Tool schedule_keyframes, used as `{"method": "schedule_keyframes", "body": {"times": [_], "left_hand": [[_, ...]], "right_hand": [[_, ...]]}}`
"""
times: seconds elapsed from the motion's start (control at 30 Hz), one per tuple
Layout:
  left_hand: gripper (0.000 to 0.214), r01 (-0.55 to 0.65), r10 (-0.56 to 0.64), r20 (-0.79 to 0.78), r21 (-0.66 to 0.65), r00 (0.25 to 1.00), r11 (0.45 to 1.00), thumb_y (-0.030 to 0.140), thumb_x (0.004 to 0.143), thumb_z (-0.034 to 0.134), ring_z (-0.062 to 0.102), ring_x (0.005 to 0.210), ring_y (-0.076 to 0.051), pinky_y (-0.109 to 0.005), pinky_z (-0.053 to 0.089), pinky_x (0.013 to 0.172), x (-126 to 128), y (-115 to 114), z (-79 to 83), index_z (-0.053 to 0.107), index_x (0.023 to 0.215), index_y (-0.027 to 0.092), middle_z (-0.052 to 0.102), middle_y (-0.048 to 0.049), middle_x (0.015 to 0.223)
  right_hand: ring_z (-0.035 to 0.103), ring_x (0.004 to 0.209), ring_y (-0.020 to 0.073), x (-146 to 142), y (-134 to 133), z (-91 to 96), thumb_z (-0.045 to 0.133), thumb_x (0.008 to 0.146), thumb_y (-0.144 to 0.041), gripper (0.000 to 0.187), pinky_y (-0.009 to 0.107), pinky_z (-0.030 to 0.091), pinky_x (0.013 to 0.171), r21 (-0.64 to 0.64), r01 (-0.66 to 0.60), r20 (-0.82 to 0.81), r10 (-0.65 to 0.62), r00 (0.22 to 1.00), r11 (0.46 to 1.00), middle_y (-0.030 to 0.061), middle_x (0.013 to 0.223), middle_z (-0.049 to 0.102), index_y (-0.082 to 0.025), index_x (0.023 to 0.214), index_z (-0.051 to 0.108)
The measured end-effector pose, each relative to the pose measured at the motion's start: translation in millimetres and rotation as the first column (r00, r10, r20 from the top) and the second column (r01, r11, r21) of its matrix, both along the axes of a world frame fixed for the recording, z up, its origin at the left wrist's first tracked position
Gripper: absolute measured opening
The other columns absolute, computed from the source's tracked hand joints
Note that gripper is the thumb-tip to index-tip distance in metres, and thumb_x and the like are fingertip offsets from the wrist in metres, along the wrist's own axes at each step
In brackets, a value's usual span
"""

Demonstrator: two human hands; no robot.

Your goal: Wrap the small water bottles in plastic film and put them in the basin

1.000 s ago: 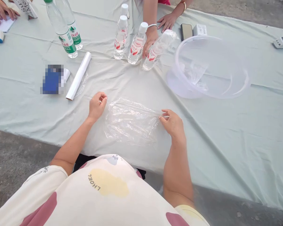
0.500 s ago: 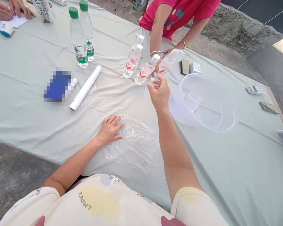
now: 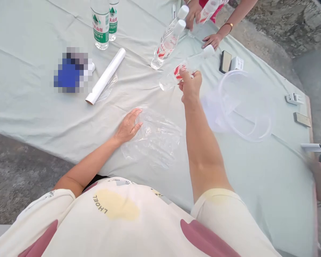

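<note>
My left hand [image 3: 128, 125] lies flat with fingers stretched out on the left edge of a clear plastic bag [image 3: 156, 137] spread on the pale green tablecloth [image 3: 42, 107]. My right hand [image 3: 190, 85] is reached forward and closed around a small water bottle with a red label [image 3: 186, 67], which is tilted, its white cap pointing to the upper right. Two more small red-label bottles [image 3: 168, 40] stand just beyond it.
A clear plastic basin [image 3: 246, 105] sits to the right of my right arm. A white roll [image 3: 106, 75], a blurred blue object [image 3: 71, 71] and two green-label bottles [image 3: 101, 23] are at the left. Another person's hands [image 3: 211, 39] are across the table, beside a phone [image 3: 225, 61].
My right hand left the bag, reached forward and took hold of a small bottle, now tilted. My left hand went from pinching the bag's edge to lying flat on it.
</note>
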State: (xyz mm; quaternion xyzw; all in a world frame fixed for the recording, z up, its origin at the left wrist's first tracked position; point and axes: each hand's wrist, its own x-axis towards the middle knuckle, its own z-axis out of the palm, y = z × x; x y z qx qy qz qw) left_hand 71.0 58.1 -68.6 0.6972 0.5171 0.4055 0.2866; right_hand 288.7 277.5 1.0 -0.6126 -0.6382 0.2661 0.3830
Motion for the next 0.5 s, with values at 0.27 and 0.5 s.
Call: {"method": "schedule_keyframes", "body": {"times": [0.27,0.5], "left_hand": [[0.049,-0.033,0.065,0.245,-0.13,0.967,0.991,0.037,0.103,0.034,0.036,0.149,-0.02,-0.036,0.032,0.121,-3.2,2.0,7.1,0.04,0.15,0.025,0.041,-0.0064,0.16],[0.062,0.036,0.0,0.295,-0.117,0.955,0.993,0.021,0.093,0.04,0.041,0.146,-0.023,-0.039,0.045,0.11,-10.4,4.8,11.6,0.032,0.153,0.032,0.033,-0.002,0.164]], "right_hand": [[0.055,0.068,0.0162,-17.8,-202.4,24.7,0.06,0.079,-0.067,0.044,0.029,0.045,0.06,-0.501,-0.208,-0.247,0.092,0.965,0.84,0.0028,0.077,0.057,-0.023,0.084,0.054],[0.043,0.063,0.0127,-64.8,-219.7,0.3,0.062,0.08,-0.066,0.047,0.027,0.034,0.057,-0.49,-0.148,-0.111,0.107,0.988,0.859,-0.0012,0.074,0.049,-0.023,0.077,0.042]]}}
